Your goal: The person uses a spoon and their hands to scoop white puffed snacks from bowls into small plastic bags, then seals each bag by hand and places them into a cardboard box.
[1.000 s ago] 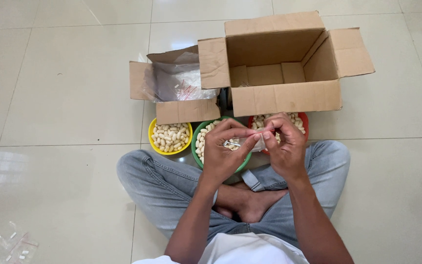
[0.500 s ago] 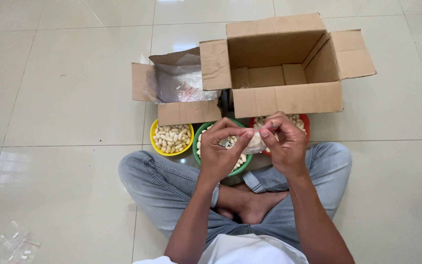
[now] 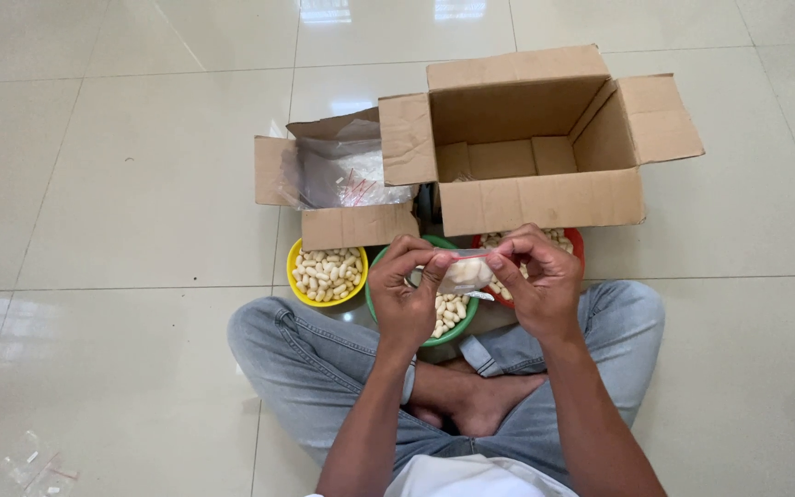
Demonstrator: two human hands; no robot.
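A person sits cross-legged on a shiny tiled floor (image 3: 121, 184) in blue jeans, with one bare foot (image 3: 485, 405) showing between the knees. Both hands are up in front, close together. The left hand (image 3: 409, 296) and the right hand (image 3: 537, 283) hold a small clear bag (image 3: 464, 272) between them. The fingers of each hand are bent and pinched tight on the bag, one hand on each end, near the top edge. The bag has pale little pieces inside. It is held in the air just above a green bowl (image 3: 420, 339), which is partly hidden by the left hand. The green bowl has the same pale pieces in it. Just beside it on one side is a yellow bowl (image 3: 327, 273) full of them, and on the other side a red bowl (image 3: 574, 241) peeks out behind the right hand. Behind the bowls stands a big open cardboard box (image 3: 535, 147) with its flaps out. Next to it is a smaller box (image 3: 338, 184) with clear plastic inside. Some bits of clear plastic (image 3: 34, 465) lie on the floor far off in the corner.
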